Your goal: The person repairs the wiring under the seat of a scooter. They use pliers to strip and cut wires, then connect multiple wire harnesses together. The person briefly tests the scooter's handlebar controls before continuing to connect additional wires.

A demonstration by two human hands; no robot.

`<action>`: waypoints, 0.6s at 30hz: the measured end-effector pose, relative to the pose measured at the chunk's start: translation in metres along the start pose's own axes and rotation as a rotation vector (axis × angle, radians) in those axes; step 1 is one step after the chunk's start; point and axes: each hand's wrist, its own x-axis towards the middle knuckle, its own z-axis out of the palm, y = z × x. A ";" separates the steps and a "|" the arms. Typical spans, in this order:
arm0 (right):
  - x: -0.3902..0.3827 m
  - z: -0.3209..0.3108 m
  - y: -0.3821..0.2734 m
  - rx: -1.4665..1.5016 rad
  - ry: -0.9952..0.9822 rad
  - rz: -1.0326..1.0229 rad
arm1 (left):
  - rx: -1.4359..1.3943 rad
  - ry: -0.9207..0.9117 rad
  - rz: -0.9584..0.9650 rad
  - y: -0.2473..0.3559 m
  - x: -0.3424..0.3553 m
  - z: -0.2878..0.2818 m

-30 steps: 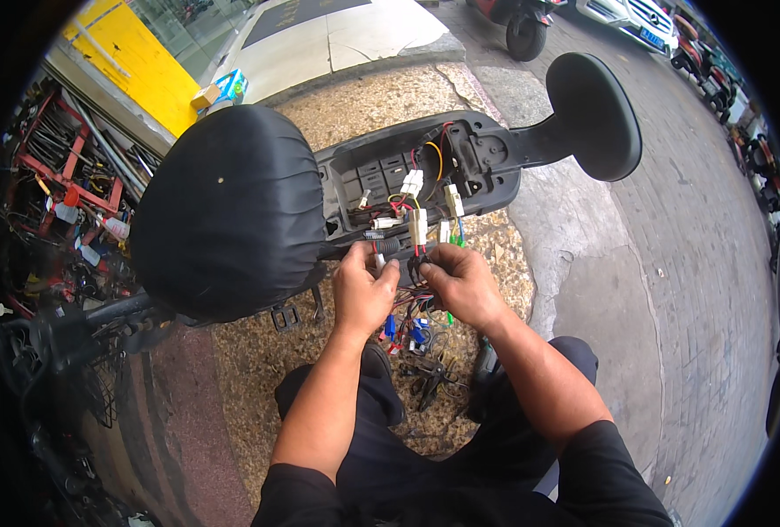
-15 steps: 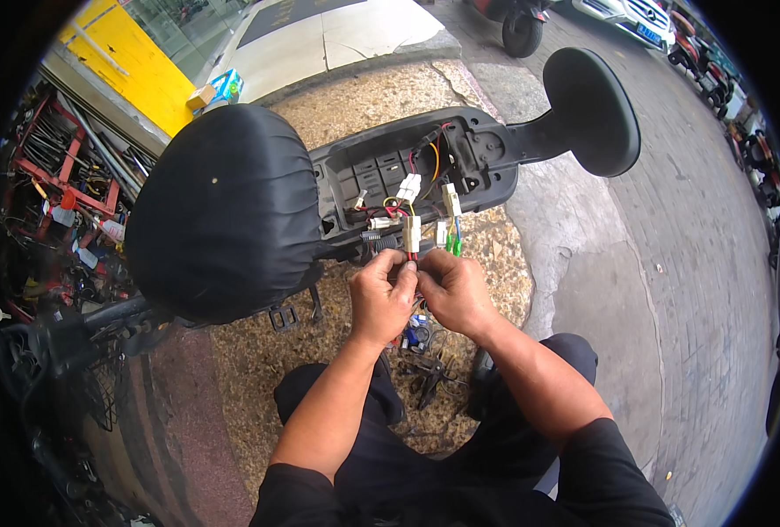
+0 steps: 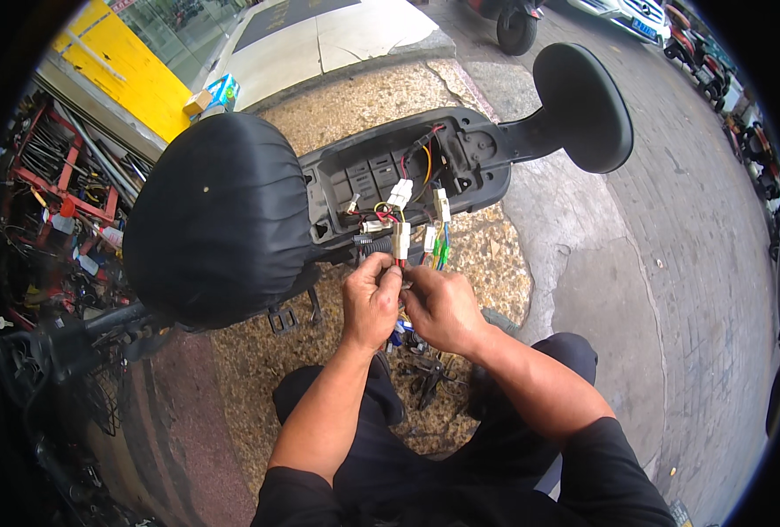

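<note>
Both my hands meet beside the scooter's open battery compartment (image 3: pixel 368 180). My left hand (image 3: pixel 372 303) pinches the red and black wires (image 3: pixel 400 262) just below a white plug connector (image 3: pixel 401 240). Close against it, my right hand (image 3: pixel 443 303) has its fingers closed on the same wires; its fingertips are partly hidden. More white connectors (image 3: pixel 399 193) lie over the compartment's edge. Right of my hands hangs another white connector (image 3: pixel 443 205), with blue wires and green sleeves (image 3: pixel 442 255) below it. Black corrugated tubing (image 3: pixel 375 246) runs along the near side.
The black covered saddle (image 3: pixel 219 220) stands left of the compartment, a black padded backrest (image 3: pixel 586 107) to its right. Below my hands, loose wiring and dark parts (image 3: pixel 427 378) lie on the stone ground. A red rack of tools (image 3: pixel 65 167) is at the far left.
My hands and the pinched connector have shifted slightly left in the picture. The right hand has turned a little, its knuckles now higher. Both hands keep their grip on the wires.
</note>
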 end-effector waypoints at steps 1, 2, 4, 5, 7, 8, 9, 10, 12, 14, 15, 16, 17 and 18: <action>0.000 -0.001 -0.001 -0.003 0.000 -0.009 | -0.031 -0.007 0.006 0.000 0.000 0.000; 0.000 -0.001 -0.002 -0.004 0.012 -0.036 | -0.096 -0.023 -0.027 0.000 0.000 0.000; -0.001 -0.001 -0.002 -0.002 0.034 -0.093 | -0.230 -0.055 -0.071 0.001 0.000 0.000; -0.001 -0.001 -0.002 -0.016 0.018 -0.080 | -0.218 -0.059 -0.095 0.001 0.000 0.000; 0.000 -0.001 -0.001 -0.045 -0.020 -0.054 | -0.191 -0.059 -0.157 0.002 0.000 -0.001; 0.000 -0.001 0.000 -0.041 -0.031 -0.069 | -0.193 -0.059 -0.130 0.002 0.001 -0.001; 0.000 -0.002 0.001 -0.046 -0.044 -0.071 | -0.191 -0.050 -0.114 0.002 0.001 0.000; 0.001 -0.002 0.002 -0.048 -0.058 -0.079 | -0.189 -0.041 -0.099 0.002 0.001 0.000; 0.005 -0.007 0.005 0.012 -0.048 -0.093 | -0.214 -0.047 -0.084 0.001 0.001 0.002; 0.012 -0.014 0.007 0.110 -0.017 -0.065 | -0.233 -0.052 -0.096 0.000 0.000 0.004; 0.018 -0.019 0.007 0.173 0.034 -0.003 | -0.240 -0.054 -0.114 -0.001 0.000 0.004; 0.024 -0.024 0.008 0.245 0.058 0.104 | -0.256 -0.054 -0.125 -0.002 0.001 0.005; 0.035 -0.028 0.008 0.253 0.075 0.208 | -0.220 -0.046 -0.122 -0.003 0.002 0.007; 0.043 -0.033 0.007 0.458 0.099 0.245 | -0.230 -0.047 -0.123 -0.004 0.002 0.008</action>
